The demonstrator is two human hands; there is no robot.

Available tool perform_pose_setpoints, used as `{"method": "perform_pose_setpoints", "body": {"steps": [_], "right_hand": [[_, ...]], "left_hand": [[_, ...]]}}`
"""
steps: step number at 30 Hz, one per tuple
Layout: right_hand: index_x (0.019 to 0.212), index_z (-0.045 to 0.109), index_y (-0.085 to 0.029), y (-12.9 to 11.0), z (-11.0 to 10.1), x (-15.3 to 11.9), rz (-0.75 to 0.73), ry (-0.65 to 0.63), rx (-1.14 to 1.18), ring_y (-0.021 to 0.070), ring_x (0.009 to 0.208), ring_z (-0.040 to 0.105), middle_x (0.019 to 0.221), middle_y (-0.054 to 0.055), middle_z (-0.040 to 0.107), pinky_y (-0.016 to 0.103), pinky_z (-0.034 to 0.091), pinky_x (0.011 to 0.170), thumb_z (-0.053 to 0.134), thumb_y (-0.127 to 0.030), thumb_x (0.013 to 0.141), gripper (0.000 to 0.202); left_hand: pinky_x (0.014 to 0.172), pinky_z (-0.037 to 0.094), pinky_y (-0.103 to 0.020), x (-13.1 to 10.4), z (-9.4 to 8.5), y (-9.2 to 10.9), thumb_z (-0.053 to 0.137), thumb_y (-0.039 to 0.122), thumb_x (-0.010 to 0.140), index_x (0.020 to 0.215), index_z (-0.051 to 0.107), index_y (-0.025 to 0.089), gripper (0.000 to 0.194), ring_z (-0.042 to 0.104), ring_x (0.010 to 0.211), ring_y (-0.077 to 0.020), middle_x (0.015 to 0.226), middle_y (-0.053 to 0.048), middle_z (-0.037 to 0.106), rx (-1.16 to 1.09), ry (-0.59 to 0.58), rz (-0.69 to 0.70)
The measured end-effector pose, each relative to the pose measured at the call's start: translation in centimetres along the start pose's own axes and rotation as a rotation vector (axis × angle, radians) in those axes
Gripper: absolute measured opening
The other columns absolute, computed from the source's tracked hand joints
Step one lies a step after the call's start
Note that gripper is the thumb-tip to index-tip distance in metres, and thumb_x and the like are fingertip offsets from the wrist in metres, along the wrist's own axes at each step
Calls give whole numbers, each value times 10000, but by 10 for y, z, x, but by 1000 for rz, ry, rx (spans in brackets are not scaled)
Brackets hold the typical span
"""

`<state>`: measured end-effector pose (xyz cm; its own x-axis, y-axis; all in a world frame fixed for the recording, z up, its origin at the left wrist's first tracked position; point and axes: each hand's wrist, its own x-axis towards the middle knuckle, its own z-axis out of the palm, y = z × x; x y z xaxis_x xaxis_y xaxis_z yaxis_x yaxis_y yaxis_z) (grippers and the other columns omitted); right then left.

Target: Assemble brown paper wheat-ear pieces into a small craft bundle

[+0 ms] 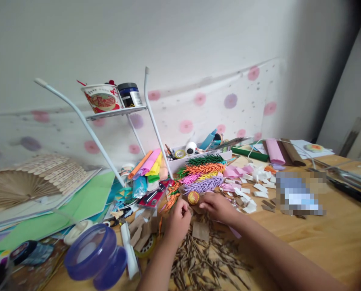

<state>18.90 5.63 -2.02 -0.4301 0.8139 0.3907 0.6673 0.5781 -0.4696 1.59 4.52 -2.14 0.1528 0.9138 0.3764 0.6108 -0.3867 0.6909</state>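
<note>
My left hand point(179, 219) is closed with curled fingers, and whatever it pinches is too small to make out. Close beside it my right hand point(219, 207) has its fingers bent together in a pinch, its tips hidden or blurred. Just beyond both hands lies a round yellow-and-red piece point(193, 197). Under the wrists spreads a heap of twisted brown paper pieces point(209, 258), with a flat brown paper square point(200, 231) on top. Behind the hands are bundled spiky paper sprigs in purple point(203, 184), orange point(202, 171) and green point(206, 159).
White paper scraps point(247, 199) lie to the right, near a blurred-out phone-like patch point(298, 194). At left stand purple round containers point(91, 252), tape point(145, 245) and a folding fan point(26, 186). A white rack point(100, 141) holds a noodle cup point(103, 99) and a dark jar point(130, 95).
</note>
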Motion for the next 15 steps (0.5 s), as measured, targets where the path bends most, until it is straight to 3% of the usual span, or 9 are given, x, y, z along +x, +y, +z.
{"method": "perform_pose_setpoints", "body": {"steps": [7, 15], "right_hand": [[838, 596, -203, -3, -2, 0, 13, -99, 8, 128, 721, 531, 796, 21, 621, 208, 346, 639, 398, -206, 774, 208], [877, 579, -207, -2, -3, -1, 63, -37, -29, 130, 721, 544, 797, 22, 624, 204, 344, 625, 375, -227, 786, 224]], "left_hand": [[693, 388, -265, -2, -4, 7, 344, 67, 650, 609, 312, 208, 150, 544, 753, -130, 798, 14, 611, -102, -48, -18], [661, 418, -262, -2, 0, 2, 355, 84, 691, 689, 353, 214, 130, 556, 682, -119, 718, 15, 596, -205, -56, -3]]}}
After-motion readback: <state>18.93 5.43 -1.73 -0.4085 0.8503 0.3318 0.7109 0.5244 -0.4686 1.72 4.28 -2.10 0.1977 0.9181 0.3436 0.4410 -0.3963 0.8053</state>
